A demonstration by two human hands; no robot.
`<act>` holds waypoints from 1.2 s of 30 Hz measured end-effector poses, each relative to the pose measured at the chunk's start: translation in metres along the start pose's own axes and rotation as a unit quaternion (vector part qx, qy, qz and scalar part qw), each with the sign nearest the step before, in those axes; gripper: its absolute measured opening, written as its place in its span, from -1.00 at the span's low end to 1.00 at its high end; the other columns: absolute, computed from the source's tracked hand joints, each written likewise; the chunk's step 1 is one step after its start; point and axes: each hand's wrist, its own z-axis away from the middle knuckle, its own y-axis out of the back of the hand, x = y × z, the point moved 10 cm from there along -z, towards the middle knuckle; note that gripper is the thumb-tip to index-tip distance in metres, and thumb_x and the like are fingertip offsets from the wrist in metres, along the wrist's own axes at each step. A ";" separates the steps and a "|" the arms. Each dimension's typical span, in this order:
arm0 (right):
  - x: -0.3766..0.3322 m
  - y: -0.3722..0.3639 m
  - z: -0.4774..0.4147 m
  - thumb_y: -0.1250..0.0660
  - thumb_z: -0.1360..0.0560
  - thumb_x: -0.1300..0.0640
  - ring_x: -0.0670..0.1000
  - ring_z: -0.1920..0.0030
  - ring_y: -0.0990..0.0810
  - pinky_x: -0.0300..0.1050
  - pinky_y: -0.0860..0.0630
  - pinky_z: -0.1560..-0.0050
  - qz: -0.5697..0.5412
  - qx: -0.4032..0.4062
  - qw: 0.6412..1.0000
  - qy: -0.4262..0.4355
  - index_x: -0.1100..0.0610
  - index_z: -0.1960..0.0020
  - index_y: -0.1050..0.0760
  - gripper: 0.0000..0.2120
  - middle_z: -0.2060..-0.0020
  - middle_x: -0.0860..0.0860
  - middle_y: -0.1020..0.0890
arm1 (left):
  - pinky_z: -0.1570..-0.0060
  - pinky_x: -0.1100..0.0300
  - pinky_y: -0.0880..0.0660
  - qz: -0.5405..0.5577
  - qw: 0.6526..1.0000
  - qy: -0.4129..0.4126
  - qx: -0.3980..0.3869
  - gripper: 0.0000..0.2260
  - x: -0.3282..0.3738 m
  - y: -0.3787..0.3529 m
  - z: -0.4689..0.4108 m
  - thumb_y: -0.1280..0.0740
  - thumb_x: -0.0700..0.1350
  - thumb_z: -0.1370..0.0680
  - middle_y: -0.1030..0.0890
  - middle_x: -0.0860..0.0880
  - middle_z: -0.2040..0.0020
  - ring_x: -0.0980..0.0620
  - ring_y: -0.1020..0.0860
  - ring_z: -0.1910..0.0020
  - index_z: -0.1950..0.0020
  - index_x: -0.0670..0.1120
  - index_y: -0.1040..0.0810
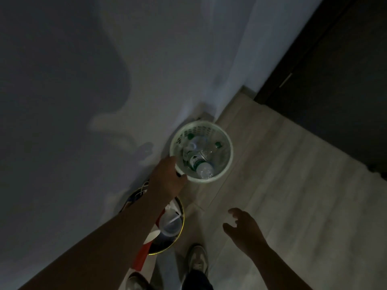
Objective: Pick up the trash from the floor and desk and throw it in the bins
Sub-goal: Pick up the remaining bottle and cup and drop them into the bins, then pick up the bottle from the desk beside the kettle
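The pale green bin (pixel 230 147), a round basket with perforated walls, is standing on the floor (pixel 293 185) just beside the wall (pixel 83 59). It is holding several clear plastic bottles (pixel 204 169). The nearest one is lying tilted with its base toward the near rim. Two green caps (pixel 218 145) are showing among the bottles deeper inside.

The left hand (pixel 166 178) is gripping the near-left rim of the pale green bin, with its fingers curled over the edge. The right hand (pixel 245 226) is hovering over the floor, well apart from both containers, fingers loosely spread and holding nothing.

The dark bin (pixel 182 216), round with a yellow rim, is standing nearer the person, partly hidden under the left forearm. It is holding white paper (pixel 170 210) and a clear cup (pixel 170 226). A red item (pixel 143 254) is lying across its near edge; the dim light is preventing identification. One shoe (pixel 198 258) is showing beside the dark bin.
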 end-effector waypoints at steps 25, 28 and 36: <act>-0.319 0.173 0.355 -0.38 -0.49 -0.02 -0.14 -0.17 -0.47 -0.39 -0.34 -0.12 0.169 0.162 0.915 0.328 -0.04 -0.41 -0.32 -0.48 -0.24 -0.08 -0.49 | -0.15 0.18 -0.41 -0.209 0.951 -0.212 0.081 -0.64 0.152 0.362 0.284 -0.30 0.02 -0.55 -0.54 -0.04 -0.19 0.04 -0.51 -0.13 -0.31 -0.06 -0.46; -0.389 0.200 0.426 -0.38 -0.48 -0.07 -0.23 -0.09 -0.44 -0.42 -0.36 -0.11 0.177 0.180 0.867 0.431 -0.10 -0.38 -0.35 -0.50 -0.14 -0.16 -0.51 | -0.08 0.24 -0.43 -0.204 0.939 -0.208 0.183 -0.66 0.180 0.442 0.340 -0.33 0.04 -0.52 -0.57 0.00 -0.14 0.07 -0.55 -0.06 -0.26 -0.02 -0.51; -0.508 0.208 0.594 -0.37 -0.45 -0.13 -0.29 -0.06 -0.47 -0.33 -0.41 -0.12 0.209 0.157 0.695 0.670 -0.16 -0.26 -0.42 -0.60 -0.03 -0.28 -0.52 | -0.07 0.43 -0.33 -0.203 0.891 -0.114 0.390 -0.66 0.194 0.551 0.500 -0.34 0.10 -0.49 -0.56 0.15 -0.15 0.18 -0.54 -0.08 -0.25 0.09 -0.49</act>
